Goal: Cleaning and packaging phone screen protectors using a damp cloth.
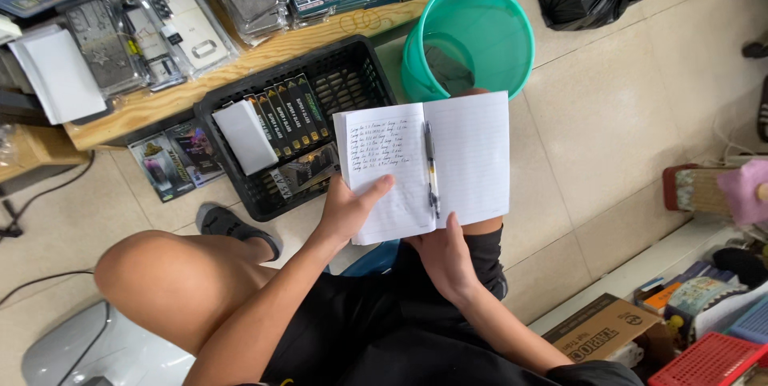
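Note:
An open lined notebook (pixel 464 154) is held over my lap, with handwriting on its left page and a blank right page. A pen (pixel 431 168) lies in the fold between the pages. My left hand (pixel 352 208) grips the notebook's left edge, thumb resting on the written page. My right hand (pixel 444 254) supports the notebook from below at its bottom edge, thumb up on the page near the pen's tip.
A black plastic crate (pixel 352 74) with boxed items and a white box (pixel 245 136) sits on the tiled floor ahead. A teal bucket (pixel 488 30) stands beside it. Packaged phone cases crowd the wooden shelf (pixel 272 48). Cardboard box (pixel 598 330) and red basket (pixel 710 360) lie at right.

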